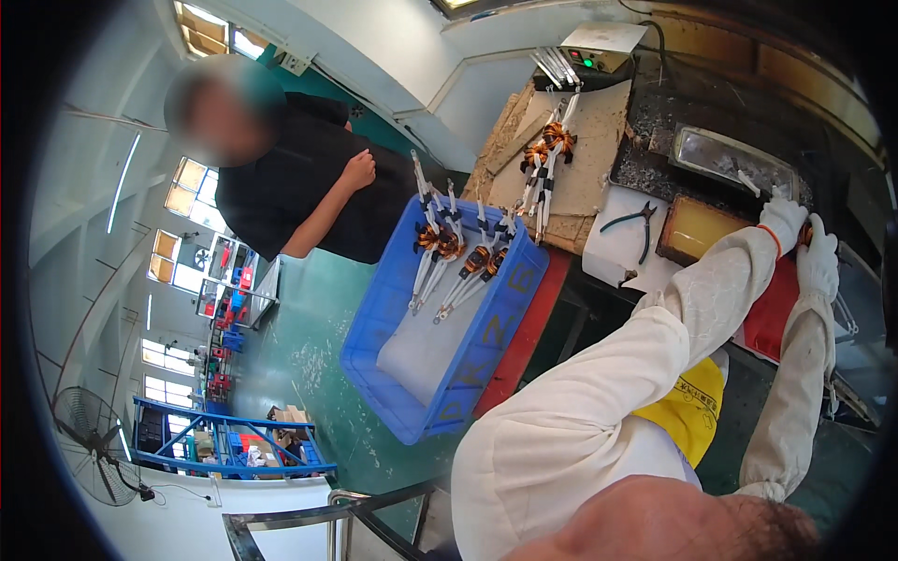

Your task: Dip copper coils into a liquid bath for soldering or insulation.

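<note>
Seemingly between left hand (pixel 784 221) and right hand (pixel 819 264), with gloved fingers curled in but exact pinch impossible to tell: copper-wound coil (pixel 805 234), mostly hidden. Just up-left, nearer the left fingers: white lead (pixel 748 182), slanting over rectangular metal tray (pixel 713 152).

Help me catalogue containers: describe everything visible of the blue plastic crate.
The blue, open-topped rectangular crate looks like plastic, with printed markings along one long side. A whitish layer lines its bottom. Copper-orange wire coils with black parts and white leads rest inside, some leads reaching past its edge. It appears slanted in this view, beside a red strip.
</note>
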A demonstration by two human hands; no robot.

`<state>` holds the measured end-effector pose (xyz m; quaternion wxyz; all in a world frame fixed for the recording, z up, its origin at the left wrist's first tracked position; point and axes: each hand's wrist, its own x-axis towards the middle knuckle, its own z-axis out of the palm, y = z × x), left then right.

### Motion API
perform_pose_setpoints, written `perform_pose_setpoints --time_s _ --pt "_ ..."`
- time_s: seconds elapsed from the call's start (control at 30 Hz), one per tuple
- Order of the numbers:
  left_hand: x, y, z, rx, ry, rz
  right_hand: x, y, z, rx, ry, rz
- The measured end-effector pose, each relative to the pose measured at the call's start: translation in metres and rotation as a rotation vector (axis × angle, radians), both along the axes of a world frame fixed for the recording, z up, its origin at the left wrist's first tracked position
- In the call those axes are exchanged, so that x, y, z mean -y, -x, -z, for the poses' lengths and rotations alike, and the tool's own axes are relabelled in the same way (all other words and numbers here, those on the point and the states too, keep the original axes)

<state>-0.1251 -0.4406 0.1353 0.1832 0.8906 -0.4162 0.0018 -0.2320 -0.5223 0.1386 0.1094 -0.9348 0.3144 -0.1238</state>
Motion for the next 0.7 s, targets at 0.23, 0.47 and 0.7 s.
perform_pose_setpoints --time_s 0.23,0.47,0.7 --pt "0.002 -0.003 -0.001 -0.04 -0.016 -0.018 -0.001 -0.002 -0.001 -0.006 -0.003 0.0" --pt "0.003 -0.004 0.006 0.001 0.02 -0.005 -0.007 -0.002 -0.008 -0.03 -0.005 0.009" --pt "0.005 -0.004 0.009 -0.003 0.039 -0.025 -0.003 -0.001 -0.004 -0.012 -0.009 0.001"
